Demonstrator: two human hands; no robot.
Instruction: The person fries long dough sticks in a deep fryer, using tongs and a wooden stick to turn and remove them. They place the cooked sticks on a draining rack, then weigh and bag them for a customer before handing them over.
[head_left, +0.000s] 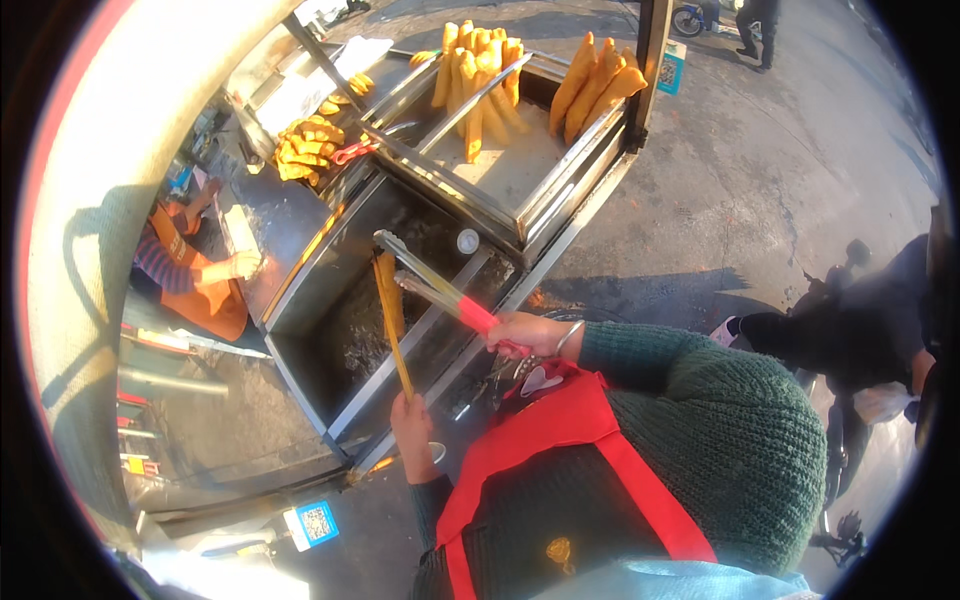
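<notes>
Long wooden chopsticks (395, 349) are gripped near their lower end by my left hand (411, 424). My right hand (517, 334) is closed around the red handle of metal tongs (431, 289), whose scalloped tips are spread apart. Both tools reach over a deep metal frying vat (300, 326) of dark oil. Beside the chopstick tips, below the tongs' jaws, is a long golden piece of fried dough (389, 292); whether either tool touches it I cannot tell. A round dial thermometer (468, 241) sits at the vat's far right.
Fried dough sticks (480, 67) stand in a metal draining rack (517, 169), with larger ones (592, 86) at its right. Shorter fried pieces (306, 150) lie beside red-handled tongs (352, 152). Across the vat, a co-worker's hand (241, 264) is over a floured worktop (289, 214). Another person (862, 315) is at right.
</notes>
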